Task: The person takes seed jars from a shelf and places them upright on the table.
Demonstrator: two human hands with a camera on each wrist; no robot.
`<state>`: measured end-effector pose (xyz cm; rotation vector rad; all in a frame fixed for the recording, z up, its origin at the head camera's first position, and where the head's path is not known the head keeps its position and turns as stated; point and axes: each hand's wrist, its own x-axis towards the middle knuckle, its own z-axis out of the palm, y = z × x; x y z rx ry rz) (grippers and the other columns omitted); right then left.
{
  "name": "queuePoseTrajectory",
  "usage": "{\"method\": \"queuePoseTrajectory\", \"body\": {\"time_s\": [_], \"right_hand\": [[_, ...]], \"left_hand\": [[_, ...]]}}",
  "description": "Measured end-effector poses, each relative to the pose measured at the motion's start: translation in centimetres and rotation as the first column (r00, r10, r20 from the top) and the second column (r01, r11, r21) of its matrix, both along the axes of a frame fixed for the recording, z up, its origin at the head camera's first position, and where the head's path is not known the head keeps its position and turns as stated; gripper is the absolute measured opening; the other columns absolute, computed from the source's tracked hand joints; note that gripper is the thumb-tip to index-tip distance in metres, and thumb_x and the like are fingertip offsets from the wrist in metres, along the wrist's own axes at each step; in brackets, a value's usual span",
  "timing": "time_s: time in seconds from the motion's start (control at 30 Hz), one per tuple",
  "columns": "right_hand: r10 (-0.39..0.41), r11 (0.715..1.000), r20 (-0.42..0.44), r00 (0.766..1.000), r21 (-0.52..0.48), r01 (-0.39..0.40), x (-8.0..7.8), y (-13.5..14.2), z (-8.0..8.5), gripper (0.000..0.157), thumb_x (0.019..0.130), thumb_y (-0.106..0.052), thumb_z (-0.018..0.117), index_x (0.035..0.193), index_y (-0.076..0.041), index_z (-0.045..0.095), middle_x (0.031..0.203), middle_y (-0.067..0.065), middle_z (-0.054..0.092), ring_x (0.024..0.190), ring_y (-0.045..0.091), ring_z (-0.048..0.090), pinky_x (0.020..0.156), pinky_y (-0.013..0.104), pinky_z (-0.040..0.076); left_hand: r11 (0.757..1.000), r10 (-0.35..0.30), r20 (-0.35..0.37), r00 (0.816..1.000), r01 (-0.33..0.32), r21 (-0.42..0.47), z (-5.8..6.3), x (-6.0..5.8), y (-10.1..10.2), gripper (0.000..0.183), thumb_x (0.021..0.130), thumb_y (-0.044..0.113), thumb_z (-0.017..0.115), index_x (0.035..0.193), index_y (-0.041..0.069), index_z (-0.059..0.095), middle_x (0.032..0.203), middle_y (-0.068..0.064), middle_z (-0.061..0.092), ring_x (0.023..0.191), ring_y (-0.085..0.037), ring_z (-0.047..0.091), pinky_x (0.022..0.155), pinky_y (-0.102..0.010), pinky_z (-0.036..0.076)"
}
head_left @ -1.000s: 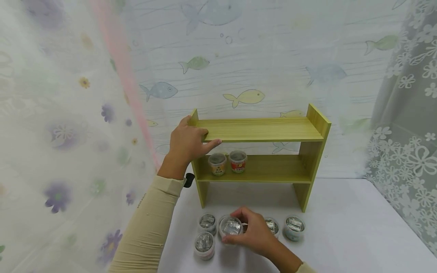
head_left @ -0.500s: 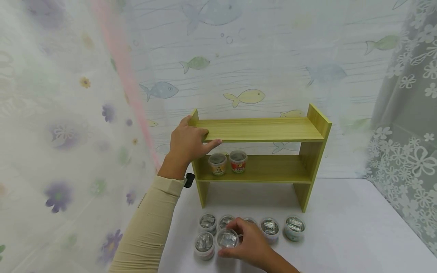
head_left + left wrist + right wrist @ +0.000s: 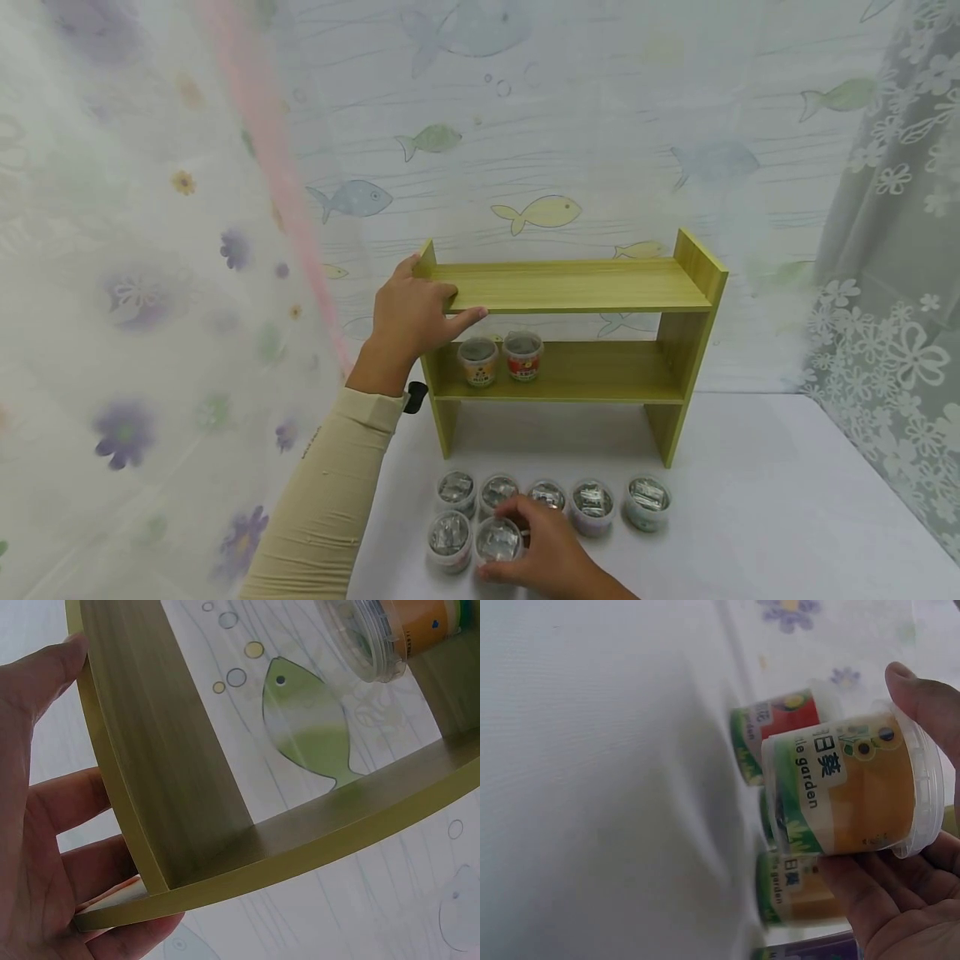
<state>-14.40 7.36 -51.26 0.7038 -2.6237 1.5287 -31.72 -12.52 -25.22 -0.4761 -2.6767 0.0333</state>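
My left hand [image 3: 412, 312] grips the upper left corner of a small yellow-green wooden shelf [image 3: 570, 287], thumb along the front edge. In the left wrist view, its fingers curl round the corner of the shelf's side panel [image 3: 127, 802]. My right hand [image 3: 551, 546] holds a clear-lidded plastic tub [image 3: 498, 542] between thumb and fingers. The right wrist view shows this tub's orange "little garden" label [image 3: 862, 787]. Whether its base touches the table cannot be told. Beside it stands another tub [image 3: 450, 540], with foil-like packets visible inside.
A row of several similar tubs [image 3: 647, 502] stands in front of the shelf on a white-covered table [image 3: 780, 500]. On the middle board, at the left, are an orange-labelled tub [image 3: 478, 362] and a red-labelled tub [image 3: 522, 357]. Patterned curtains [image 3: 600, 125] hang behind and beside.
My right hand has brought the tub toward the front edge and slightly left, away from the back row and beside the front-left tub. My left hand stays on the shelf corner.
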Motion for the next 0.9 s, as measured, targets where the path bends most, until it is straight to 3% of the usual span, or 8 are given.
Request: {"method": "queuePoseTrajectory", "body": {"time_s": [0.27,0.63,0.9], "right_hand": [[0.029,0.999,-0.078,0.997,0.023,-0.027,-0.1,0.0,-0.9,0.067,0.072,-0.053,0.091,0.119,-0.014,0.066,0.114,-0.005,0.072,0.102,0.003,0.066,0.086,0.027,0.059],[0.048,0.998,-0.097,0.994,0.039,-0.044,-0.1,-0.1,-1.2,0.066,0.074,-0.052,0.091,0.124,-0.017,0.065,0.116,-0.005,0.072,0.104,0.003,0.066,0.085,0.026,0.059],[0.043,0.987,-0.177,0.983,0.161,-0.014,0.3,-0.3,-1.3,0.069,0.075,-0.058,0.087,0.125,-0.014,0.067,0.119,-0.005,0.073,0.11,0.009,0.068,0.092,0.031,0.058]], "left_hand": [[1.0,0.01,0.012,1.0,-0.01,0.003,0.0,0.1,0.0,0.07,0.089,0.085,0.045,0.113,0.028,0.078,0.084,0.002,0.076,0.154,-0.035,0.032,0.094,-0.057,0.057],[1.0,0.007,0.001,1.0,-0.007,0.004,0.1,0.3,0.1,0.067,0.09,0.084,0.047,0.111,0.028,0.078,0.079,0.002,0.074,0.153,-0.037,0.034,0.093,-0.056,0.057],[1.0,0.009,0.01,1.0,-0.01,0.006,0.1,0.2,0.0,0.068,0.089,0.085,0.045,0.109,0.029,0.077,0.079,0.003,0.074,0.153,-0.037,0.032,0.092,-0.057,0.057]]}}
